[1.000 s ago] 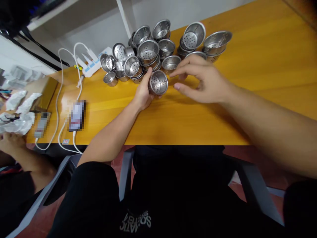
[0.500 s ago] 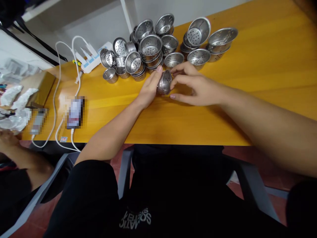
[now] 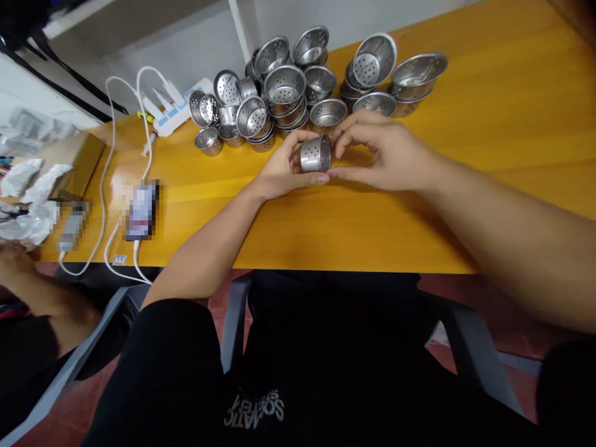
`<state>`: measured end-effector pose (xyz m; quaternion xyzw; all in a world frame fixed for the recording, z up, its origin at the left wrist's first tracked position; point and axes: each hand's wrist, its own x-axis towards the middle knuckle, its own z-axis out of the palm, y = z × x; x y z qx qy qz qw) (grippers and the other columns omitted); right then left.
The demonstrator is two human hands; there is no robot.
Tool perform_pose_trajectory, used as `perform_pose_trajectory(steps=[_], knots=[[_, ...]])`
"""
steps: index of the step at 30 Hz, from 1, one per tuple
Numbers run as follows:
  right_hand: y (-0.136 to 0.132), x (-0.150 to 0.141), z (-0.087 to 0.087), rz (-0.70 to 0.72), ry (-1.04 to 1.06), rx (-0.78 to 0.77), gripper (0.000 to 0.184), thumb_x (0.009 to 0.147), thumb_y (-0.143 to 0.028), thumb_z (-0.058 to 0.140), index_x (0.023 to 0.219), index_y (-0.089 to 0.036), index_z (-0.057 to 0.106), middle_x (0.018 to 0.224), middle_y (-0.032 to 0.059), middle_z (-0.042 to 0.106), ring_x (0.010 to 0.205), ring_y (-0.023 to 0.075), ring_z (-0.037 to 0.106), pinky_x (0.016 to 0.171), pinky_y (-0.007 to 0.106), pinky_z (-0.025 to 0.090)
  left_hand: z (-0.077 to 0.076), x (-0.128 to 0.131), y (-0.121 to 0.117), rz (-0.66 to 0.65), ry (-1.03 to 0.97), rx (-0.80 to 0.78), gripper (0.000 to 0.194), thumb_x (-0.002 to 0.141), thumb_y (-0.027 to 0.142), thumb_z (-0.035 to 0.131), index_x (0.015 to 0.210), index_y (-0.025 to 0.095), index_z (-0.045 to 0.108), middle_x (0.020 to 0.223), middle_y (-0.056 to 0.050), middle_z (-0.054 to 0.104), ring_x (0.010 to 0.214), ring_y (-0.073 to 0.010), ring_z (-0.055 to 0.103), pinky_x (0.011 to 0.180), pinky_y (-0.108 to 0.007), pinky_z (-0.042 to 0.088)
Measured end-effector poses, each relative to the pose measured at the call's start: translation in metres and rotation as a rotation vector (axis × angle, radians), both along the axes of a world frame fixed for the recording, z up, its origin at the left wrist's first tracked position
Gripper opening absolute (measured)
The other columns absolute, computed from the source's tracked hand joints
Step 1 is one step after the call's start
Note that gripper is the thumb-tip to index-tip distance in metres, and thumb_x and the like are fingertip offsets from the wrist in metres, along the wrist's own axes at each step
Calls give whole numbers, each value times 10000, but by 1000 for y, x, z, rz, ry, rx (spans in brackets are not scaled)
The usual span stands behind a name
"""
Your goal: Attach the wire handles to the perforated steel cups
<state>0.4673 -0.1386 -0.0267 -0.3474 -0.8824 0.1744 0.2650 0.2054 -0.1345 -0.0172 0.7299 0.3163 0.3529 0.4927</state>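
Note:
Tilted on its side above the table, a small perforated metal strainer basket (image 3: 315, 154) is gripped by my left hand (image 3: 284, 167), thumb along its near side and fingers behind it. The basket's mouth faces my right hand (image 3: 379, 152). Bent fingers and the thumb of that hand close around the rim, where a thin wire shows faintly; part of the rim is hidden by them. Just beyond my hands, a single strainer basket (image 3: 328, 114) stands upright, close to a stack of larger strainer baskets (image 3: 285, 93).
More strainer baskets stand at the back right, including a wide one (image 3: 416, 74). Smaller ones (image 3: 208, 141) sit at the left, beside a white power strip (image 3: 179, 118) with cables. A phone (image 3: 142, 211) lies on the yellow table (image 3: 372, 236). Another person's arm (image 3: 51, 285) is at far left.
My left hand has turned the strainer basket from mouth toward me to mouth facing right. My right hand has come in from beside it to the rim.

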Motion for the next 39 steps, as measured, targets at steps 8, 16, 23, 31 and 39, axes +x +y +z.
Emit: perform_pose_trajectory(steps=[8,16,23,31,39], knots=[[11,7,-18,-3,33,-26,706,823,-759,697,1467,-526,528,1568,-67,498,1487,385,404,1208,645,396,-9,-5,9,-39,24,47,939,563,566,938,1280,237,430,1342,-81,547,1227,-259,690,991,-441,602],[1,1,5,8,27,-40,603,896,-724,633,1452,-506,543,1531,-39,537,1451,371,456,1229,626,391,-1,-8,8,-39,100,204,950,633,501,938,1422,247,474,1495,-92,525,1508,-308,492,1256,-499,417],[0,2,4,17,-3,-90,578,887,-704,669,1397,-439,616,1523,-9,549,1463,391,445,1230,615,374,0,-9,8,-19,127,185,875,613,442,968,1377,250,587,1439,-80,606,1419,-314,575,1245,-494,445],[22,24,-32,11,-72,-130,604,872,-744,657,1422,-507,584,1508,-56,563,1462,377,452,1246,623,367,-7,-8,12,-71,114,160,851,598,442,975,1315,232,570,1391,-89,629,1366,-296,615,1243,-465,442],[-11,-6,29,-64,57,72,410,945,-647,631,1273,-410,693,1469,34,577,1328,325,562,1192,506,453,-5,-12,12,1,167,149,873,700,563,895,1386,233,469,1282,-111,679,1273,-278,663,1170,-439,483]])
